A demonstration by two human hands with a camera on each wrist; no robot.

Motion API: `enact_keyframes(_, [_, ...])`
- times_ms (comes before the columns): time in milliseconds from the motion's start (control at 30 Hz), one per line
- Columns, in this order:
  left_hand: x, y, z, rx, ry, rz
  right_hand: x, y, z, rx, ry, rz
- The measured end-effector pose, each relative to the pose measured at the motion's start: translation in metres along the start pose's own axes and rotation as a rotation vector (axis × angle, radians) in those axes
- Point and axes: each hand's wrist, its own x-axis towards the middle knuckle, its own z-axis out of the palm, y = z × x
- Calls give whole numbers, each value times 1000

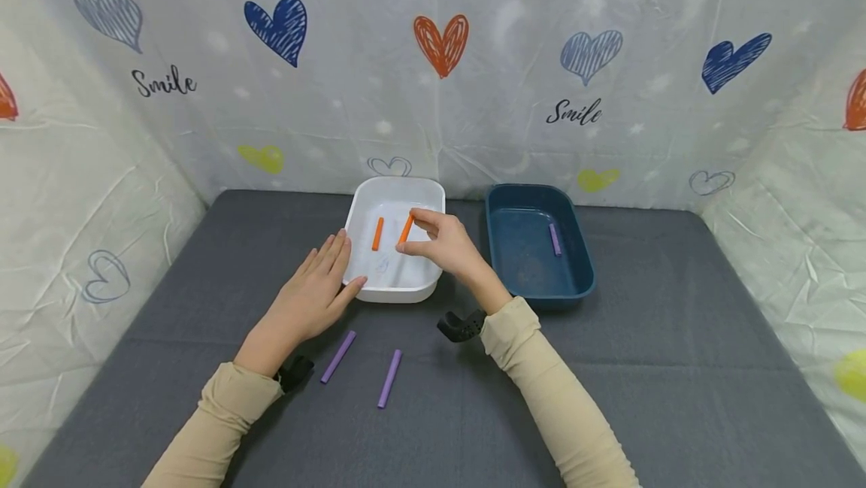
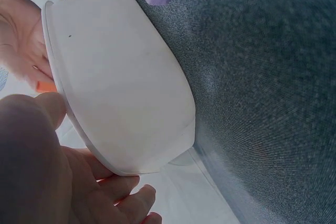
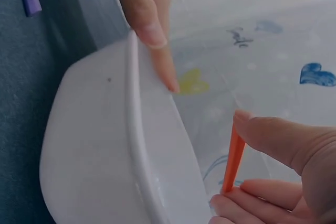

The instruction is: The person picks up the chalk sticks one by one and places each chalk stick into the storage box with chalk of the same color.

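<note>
A white tray stands at the back of the table, an orange stick lying in it. My right hand is over the tray and pinches a second orange stick lengthwise between thumb and fingertips. At the tray's near left corner, my left hand rests on the rim with its fingers extended; the left wrist view shows the thumb right at the rim. Two purple sticks, a left one and a right one, lie on the table in front of the tray.
A dark blue tray stands to the right of the white one, with a purple stick inside. Grey cloth covers the table. A white curtain printed with hearts hangs behind it.
</note>
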Motion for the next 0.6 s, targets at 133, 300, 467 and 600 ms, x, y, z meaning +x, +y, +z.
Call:
enact_keyframes(133, [-1, 0, 0, -2, -4, -2, 9, 2, -4, -2, -15, 41])
enact_keyframes(300, [-1, 1, 0, -2, 5, 1, 18, 5, -3, -25, -21, 82])
enact_keyframes(467, [-1, 1, 0, 2, 11, 3, 27, 6, 0, -54, -13, 103])
enact_keyframes(600, [0, 1, 0, 7, 16, 8, 35, 6, -1, -104, -7, 117])
